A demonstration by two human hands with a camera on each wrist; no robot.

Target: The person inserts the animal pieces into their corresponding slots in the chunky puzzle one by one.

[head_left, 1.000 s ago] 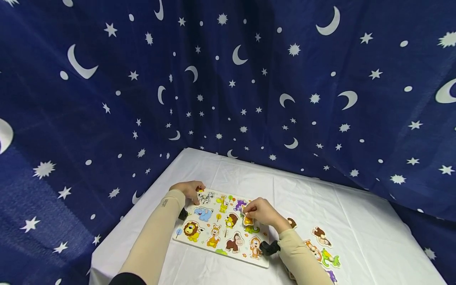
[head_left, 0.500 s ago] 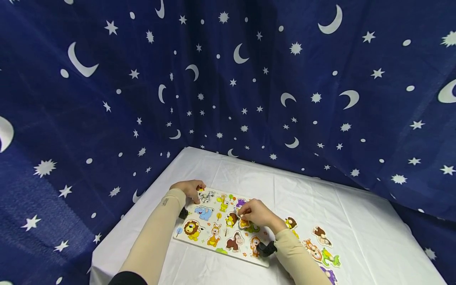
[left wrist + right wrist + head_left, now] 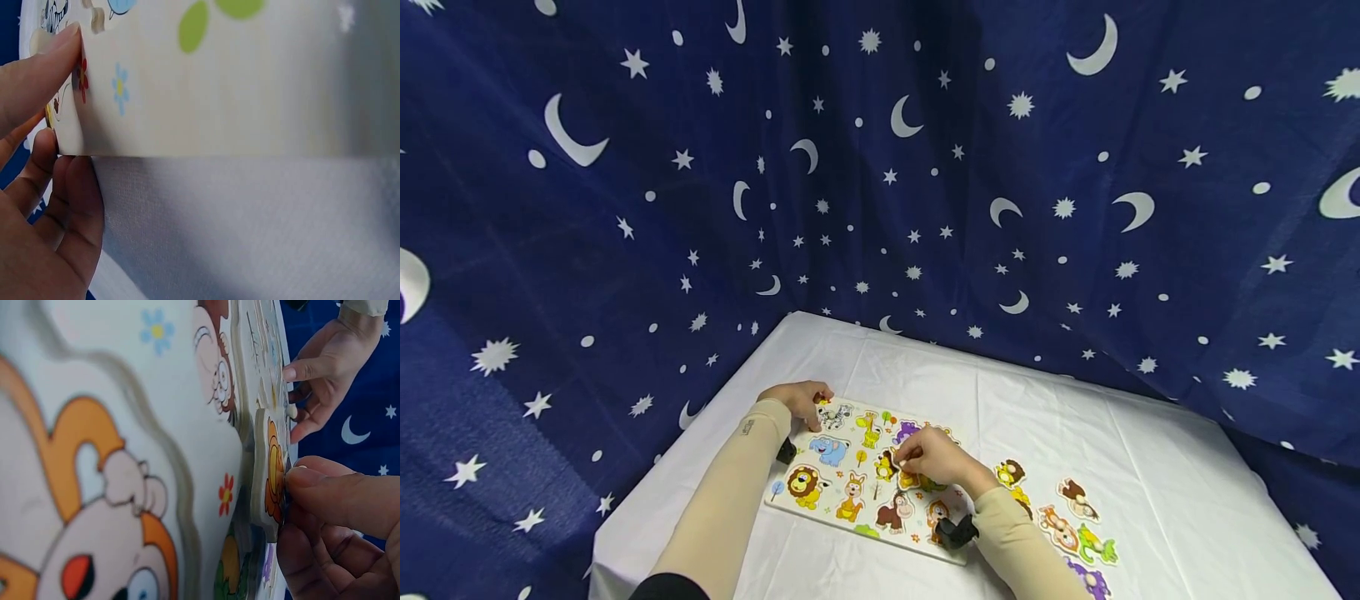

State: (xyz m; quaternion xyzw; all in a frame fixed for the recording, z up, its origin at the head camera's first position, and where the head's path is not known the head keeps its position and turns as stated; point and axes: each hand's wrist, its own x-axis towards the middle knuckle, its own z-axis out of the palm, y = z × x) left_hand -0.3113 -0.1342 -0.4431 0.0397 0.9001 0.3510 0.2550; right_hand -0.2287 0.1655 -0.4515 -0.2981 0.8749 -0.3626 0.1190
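Purple piece point(image 3: 1088, 577): nearest, on the white tablecloth point(image 3: 1022, 408), right of the board point(image 3: 237, 94); the green piece point(image 3: 1096, 546) and the loose hedgehog piece point(image 3: 1009, 472) lie farther off.
Board: on the tablecloth beneath both hands, animal pictures facing up.
Right hand point(image 3: 942, 458): pinches the orange piece point(image 3: 273, 481) between thumb and forefinger.
Orange piece: at the fingertips, left of the right hand, over the board beside the hedgehog picture point(image 3: 885, 465).
Its long axis: roughly along the board's face, not on end — printed side turned outward; whether it touches the board, I cannot tell.
Nearer hand: the right; the left sits well apart from it.
Left hand point(image 3: 793, 402): grips the far left corner — thumb on top, fingers curled at the edge.
Backdrop point(image 3: 880, 208): blue cloth with moons and stars.
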